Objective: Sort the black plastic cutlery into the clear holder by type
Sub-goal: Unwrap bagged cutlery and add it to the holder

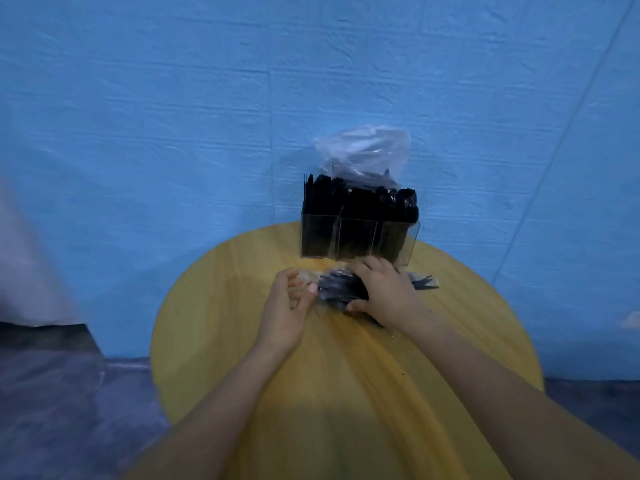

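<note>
Right hand [388, 292] is curling over a crinkly clear packet of black cutlery [341, 289], gripping it; left hand [289, 303] is pinching the packet's loose end. It's lying on the round yellow table [225, 306], just before the clear holder [356, 233], whose boxy compartments are bristling with glossy black pieces. A plastic bag [363, 154] is sitting behind.

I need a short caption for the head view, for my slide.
Both hands hold a bag of black cutlery before the filled clear holder.
</note>
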Demonstrator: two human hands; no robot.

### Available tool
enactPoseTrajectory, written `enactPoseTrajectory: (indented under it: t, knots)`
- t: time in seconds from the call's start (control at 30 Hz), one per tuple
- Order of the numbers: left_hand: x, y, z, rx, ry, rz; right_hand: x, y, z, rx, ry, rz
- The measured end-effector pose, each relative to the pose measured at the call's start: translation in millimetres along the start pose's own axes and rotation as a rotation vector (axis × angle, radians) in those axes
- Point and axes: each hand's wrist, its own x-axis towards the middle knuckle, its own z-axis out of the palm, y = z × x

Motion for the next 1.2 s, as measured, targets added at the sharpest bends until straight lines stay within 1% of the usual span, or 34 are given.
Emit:
enactPoseTrajectory:
  t: [0.13,0.3,0.43,0.5,0.63,0.77,0.87,0.93,0.97,1.0,1.03,1.07,1.1,1.13,1.2]
  knots:
    - [-1.6,0.7,1.7,-0.045,-0.011,0.015,-11.1,1.2,6.1,0.019,0.108,-0.074]
    - [-1.7,0.3,0.1,-0.085,-0.019,0.131,-12.8,0.8,3.2,0.039,0.123,-0.099]
    - [-2.0,12.4,-2.2,-0.057,0.070,0.151,-13.4,-1.0,-4.1,0.080,0.219,-0.064]
    - [-2.4,19.1,-1.8,-0.130,0.056,0.121,-17.4,-3.8,-7.1,0.132,0.270,-0.087]
    - [-12.6,27.6,0.8,-0.477,-0.016,-0.012,-28.4,-8.9,-8.4,0.216,0.246,-0.183]
    - [-23.7,29.9,-1.2,-0.666,-0.024,-0.140,-41.4,-13.5,-12.4,0.311,0.231,-0.202]
    - [-30.0,27.7,-3.8,-0.746,-0.037,-0.203,-53.0,-20.4,-13.7,0.364,0.198,-0.186]
    - [-34.1,22.8,-3.8,-0.692,-0.030,-0.194,-58.8,-21.7,-9.9,0.366,0.196,-0.180]
    - [-35.6,18.6,-3.9,-0.564,0.001,-0.158,-60.8,-21.3,-7.0,0.364,0.199,-0.177]
    - [-37.7,12.8,-4.7,-0.371,0.063,-0.099,-62.3,-20.6,-4.5,0.361,0.203,-0.168]
    - [-40.1,7.8,-6.1,-0.171,0.139,-0.031,-63.1,-19.6,-1.9,0.356,0.211,-0.151]
    - [-42.6,4.0,-7.8,-0.022,0.221,0.046,-63.0,-18.6,1.0,0.351,0.225,-0.130]
    - [-45.5,2.3,-9.3,0.056,0.281,0.126,-62.7,-18.2,4.0,0.344,0.238,-0.108]
    - [-47.6,1.2,-9.8,0.087,0.302,0.206,-62.2,-18.3,7.4,0.336,0.252,-0.090]
    - [-49.2,1.6,-8.3,0.110,0.250,0.317,-60.8,-19.5,14.8,0.326,0.294,-0.070]
